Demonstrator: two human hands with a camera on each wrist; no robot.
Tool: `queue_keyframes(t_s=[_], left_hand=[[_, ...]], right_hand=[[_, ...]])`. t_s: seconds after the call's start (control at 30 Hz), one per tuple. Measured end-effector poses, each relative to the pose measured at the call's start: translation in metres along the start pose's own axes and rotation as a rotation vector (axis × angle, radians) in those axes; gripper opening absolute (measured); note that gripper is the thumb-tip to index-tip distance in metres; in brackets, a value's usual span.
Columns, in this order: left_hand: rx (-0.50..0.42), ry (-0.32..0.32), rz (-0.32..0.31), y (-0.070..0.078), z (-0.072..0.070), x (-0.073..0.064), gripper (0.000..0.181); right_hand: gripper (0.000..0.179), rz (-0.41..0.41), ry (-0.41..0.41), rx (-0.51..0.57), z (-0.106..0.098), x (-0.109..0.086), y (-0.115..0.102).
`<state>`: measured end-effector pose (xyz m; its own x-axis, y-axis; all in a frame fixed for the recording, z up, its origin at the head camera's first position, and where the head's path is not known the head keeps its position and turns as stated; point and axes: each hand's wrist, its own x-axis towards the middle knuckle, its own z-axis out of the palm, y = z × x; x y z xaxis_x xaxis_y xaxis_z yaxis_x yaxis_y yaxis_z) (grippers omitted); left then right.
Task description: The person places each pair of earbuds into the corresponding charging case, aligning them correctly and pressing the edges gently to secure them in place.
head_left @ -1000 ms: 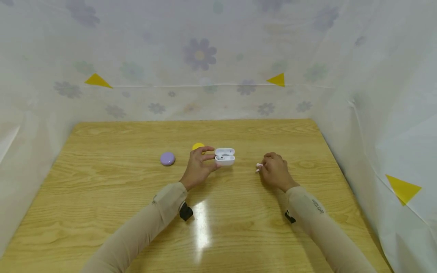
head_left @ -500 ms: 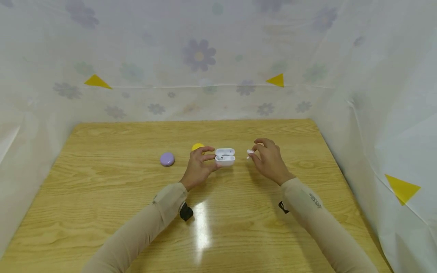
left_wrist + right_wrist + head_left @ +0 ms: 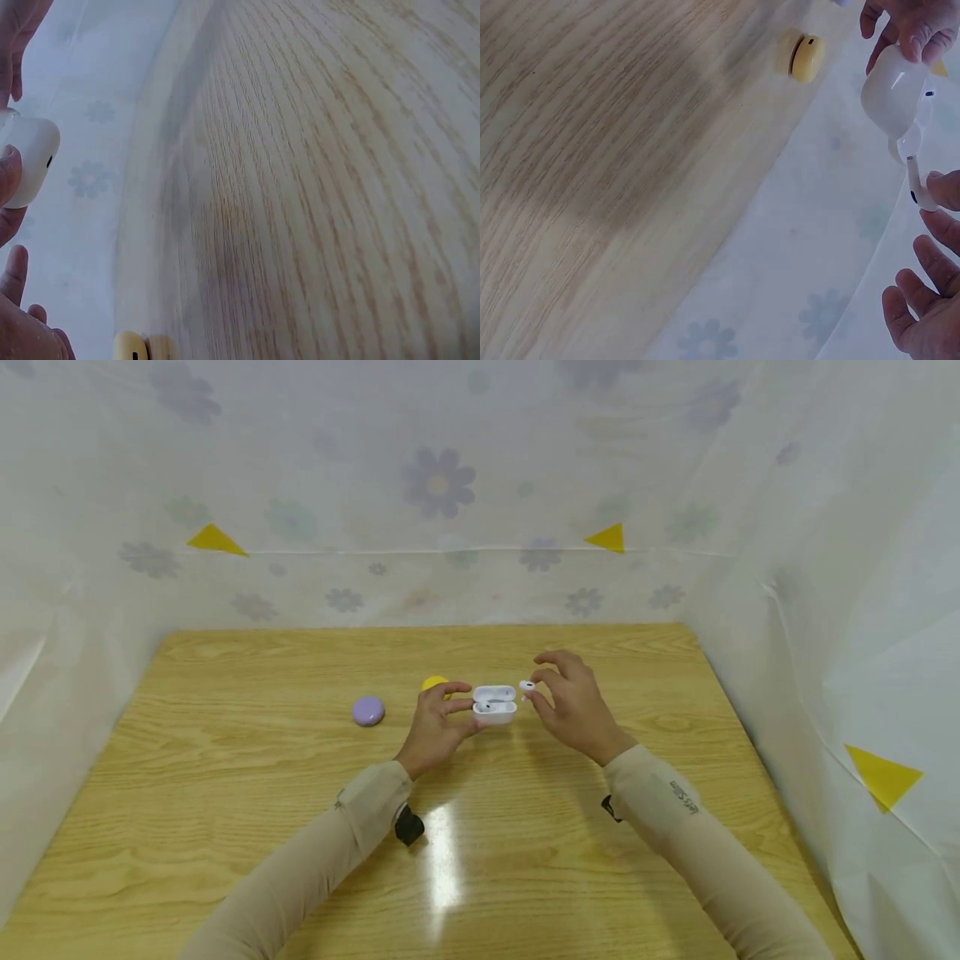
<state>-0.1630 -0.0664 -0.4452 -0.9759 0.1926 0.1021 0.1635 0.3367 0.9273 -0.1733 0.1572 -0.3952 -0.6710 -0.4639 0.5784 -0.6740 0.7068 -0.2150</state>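
My left hand [image 3: 437, 727] holds a white earbud case [image 3: 495, 713] by its left end, thumb in front and fingers behind. The case's lid stands raised, and one earbud [image 3: 485, 706] shows in its left part. Just right of the case, my right hand [image 3: 577, 706] pinches a second white earbud [image 3: 527, 686] between thumb and index finger. In the right wrist view this earbud's stem [image 3: 913, 174] points toward the case [image 3: 894, 91], close to it; whether they touch I cannot tell. The left wrist view catches only part of the case [image 3: 34, 161].
A round purple case [image 3: 368, 711] lies on the wooden table [image 3: 300, 860] left of my left hand. Behind that hand sits a round yellow case [image 3: 435, 682], partly hidden by the fingers. Flower-patterned sheeting [image 3: 442, 568] encloses the table at the back and sides.
My right hand has lifted the earbud off the table's right side and carried it left and away from me, up to the case. The left hand and case have stayed put.
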Motion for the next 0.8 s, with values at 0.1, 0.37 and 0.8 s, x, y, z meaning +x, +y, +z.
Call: queue_keyframes(t_s=[0.1, 0.37, 0.8], left_hand=[[-0.027, -0.005, -0.020, 0.001, 0.000, 0.000, 0.032], [-0.018, -0.001, -0.028, 0.002, -0.001, 0.001, 0.032], [-0.030, -0.008, -0.021, 0.002, -0.001, 0.000, 0.033]], right_hand=[[0.017, -0.045, -0.007, -0.020, 0.001, 0.003, -0.004], [0.017, -0.086, -0.076, -0.045, 0.002, 0.006, -0.013], [0.016, -0.086, -0.143, -0.039, 0.006, 0.005, -0.016]])
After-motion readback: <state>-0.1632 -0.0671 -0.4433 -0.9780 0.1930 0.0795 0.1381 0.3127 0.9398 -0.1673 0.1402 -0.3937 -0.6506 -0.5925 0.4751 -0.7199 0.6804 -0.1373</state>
